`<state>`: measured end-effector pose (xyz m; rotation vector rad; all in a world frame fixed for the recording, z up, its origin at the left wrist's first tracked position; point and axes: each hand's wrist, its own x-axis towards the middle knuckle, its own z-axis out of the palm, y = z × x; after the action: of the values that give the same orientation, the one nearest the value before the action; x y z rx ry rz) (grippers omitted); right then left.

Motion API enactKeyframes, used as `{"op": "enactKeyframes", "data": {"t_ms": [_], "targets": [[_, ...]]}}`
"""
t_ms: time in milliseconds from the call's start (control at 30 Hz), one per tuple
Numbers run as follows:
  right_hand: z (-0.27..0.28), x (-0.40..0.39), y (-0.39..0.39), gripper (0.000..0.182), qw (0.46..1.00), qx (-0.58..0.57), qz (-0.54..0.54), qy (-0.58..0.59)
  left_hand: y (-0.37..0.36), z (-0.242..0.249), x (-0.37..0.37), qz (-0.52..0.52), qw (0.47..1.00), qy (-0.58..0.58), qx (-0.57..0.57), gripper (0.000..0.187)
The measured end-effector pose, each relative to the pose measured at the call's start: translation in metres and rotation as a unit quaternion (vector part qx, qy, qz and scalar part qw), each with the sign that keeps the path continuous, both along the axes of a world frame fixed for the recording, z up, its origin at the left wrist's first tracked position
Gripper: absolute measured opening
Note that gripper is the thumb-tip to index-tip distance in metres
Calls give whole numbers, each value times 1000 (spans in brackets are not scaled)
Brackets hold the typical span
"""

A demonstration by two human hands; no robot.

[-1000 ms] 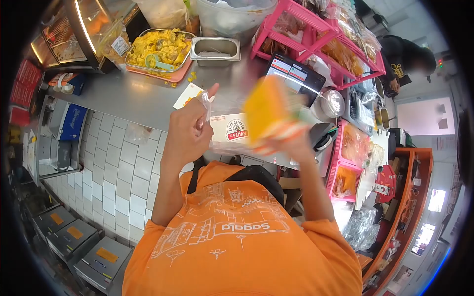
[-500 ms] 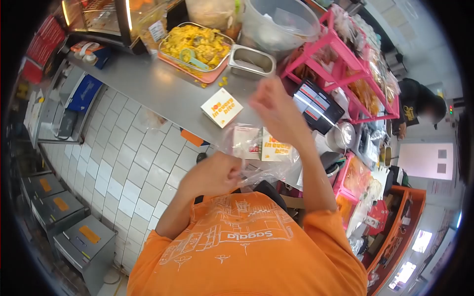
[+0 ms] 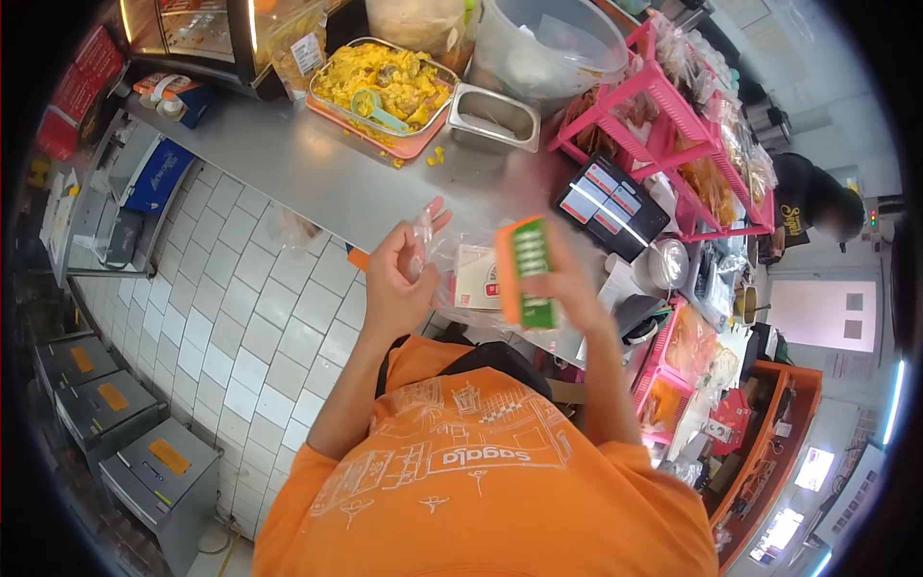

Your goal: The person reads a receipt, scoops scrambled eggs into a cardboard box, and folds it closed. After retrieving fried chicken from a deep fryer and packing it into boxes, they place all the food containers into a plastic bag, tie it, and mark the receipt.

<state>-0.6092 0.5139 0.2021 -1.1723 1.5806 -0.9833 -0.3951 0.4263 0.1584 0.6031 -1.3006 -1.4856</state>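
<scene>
My right hand [image 3: 567, 288] grips a small cardboard food box [image 3: 524, 274] with orange and green sides, blurred by motion, above the clear plastic bag [image 3: 460, 306]. On the left, my left hand [image 3: 396, 279] holds the rim of that bag, with clear film around its thumb and fingers and some fingertips raised. A white box [image 3: 476, 277] with a small red label lies in the bag, between my hands. The right part of the bag is hidden behind the held box and my right hand.
Yellow food fills a tray [image 3: 317, 96] at the counter's back, beside a metal pan [image 3: 495, 135]. A tablet [image 3: 611, 207] and pink racks [image 3: 663, 144] stand to the right. Another person [image 3: 817, 197] is at the far right. Tiled floor [image 3: 250, 317] lies left of the counter.
The printed white box has gone from the counter, and my right hand now holds a box over the bag. My left hand has risen and moved left along the bag's rim.
</scene>
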Motion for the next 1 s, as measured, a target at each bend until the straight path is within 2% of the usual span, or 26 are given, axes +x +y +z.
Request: {"op": "enactKeyframes", "data": {"t_ms": [33,67,100,133,200,233,300,333,400,467,500,533,600,633,667,700,733,767,833,900,933,967,1000], "targets": [[-24,13,7,81,991,2,-22,129,0,8,-4,-6,1000,1,-4,17],[-28,41,2,78,945,-28,-81,316,0,22,-7,-38,997,-52,-42,17],[-43,62,-4,85,920,-33,-125,369,2,34,-11,-73,989,-104,-80,18],[-72,73,-3,85,919,-27,-142,366,7,45,-14,-91,987,-107,-83,18],[-124,82,-2,96,803,38,-91,588,14,59,-22,-138,951,-212,-179,19],[-123,79,1,96,802,48,-106,586,14,57,-25,-155,948,-209,-185,19],[-118,67,3,101,783,43,-61,618,9,52,-28,-105,947,-202,-227,20],[-99,56,10,101,781,53,-72,618,4,55,-25,-119,946,-198,-229,20],[-37,20,28,102,832,115,124,528,-9,66,-16,-133,954,-210,-166,21],[-17,-6,30,110,785,258,182,533,-14,65,-11,-155,949,-212,-177,22],[-55,-26,36,129,832,196,152,497,-16,64,-10,-181,940,-216,-195,23],[-60,-25,40,129,830,200,145,500,-15,64,-12,-186,939,-209,-198,23],[-60,-25,48,132,743,156,152,633,-12,67,-25,-153,947,-163,-231,23],[-1,-22,48,118,754,222,164,596,-17,70,-28,-156,947,-158,-232,23],[20,-46,66,92,787,122,125,592,-24,75,-26,-175,949,-166,-203,22],[58,-52,61,55,796,285,93,526,-28,80,-25,-192,950,-178,-173,21],[91,-52,68,42,777,256,129,560,-29,84,-29,-192,949,-183,-172,21],[118,-52,73,34,756,223,163,594,-31,88,-34,-190,948,-173,-186,21],[163,-57,65,32,759,217,166,591,-29,96,-44,-186,947,-166,-201,21],[172,-69,65,31,762,212,163,590,-24,104,-50,-195,933,-200,-228,17],[174,-76,67,29,798,198,172,542,-20,106,-57,-198,930,-198,-238,17],[177,-86,73,27,832,184,179,492,-13,104,-62,-205,938,-201,-193,20],[171,-101,84,27,833,183,165,496,-7,99,-66,-213,944,-205,-147,24]]}}
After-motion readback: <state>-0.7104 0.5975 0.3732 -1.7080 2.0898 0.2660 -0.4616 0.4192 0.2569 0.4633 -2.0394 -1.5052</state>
